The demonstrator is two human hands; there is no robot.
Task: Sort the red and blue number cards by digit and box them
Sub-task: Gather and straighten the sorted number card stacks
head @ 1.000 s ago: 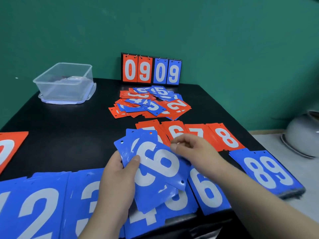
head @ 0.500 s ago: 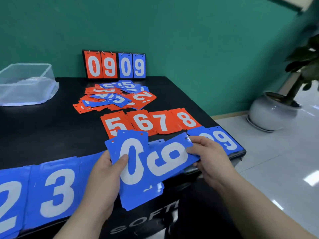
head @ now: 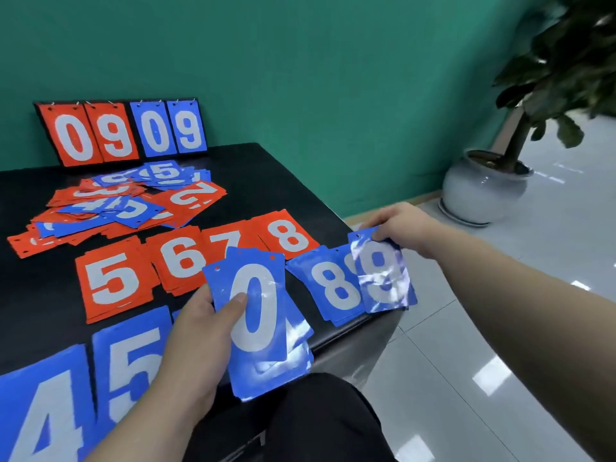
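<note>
We see a black surface (head: 283,181), right edge running diagonally, open glossy white tiled floor (head: 566,221) beyond; white-potted green plant (head: 480,191) well off that edge. Heap of red and blue number cards (head: 126,201) mid-left, red piles (head: 180,261) 5 to 8 in front of it. Left hand (head: 190,335) grips a stack of blue cards (head: 260,315), 0 on top, thumb across it, overhanging the near edge. Right hand (head: 400,225) pinches the top of a blue 9 card (head: 383,275) at the right edge, just beside the blue 8 pile (head: 336,288); we cannot tell whether it touches cards beneath.
</note>
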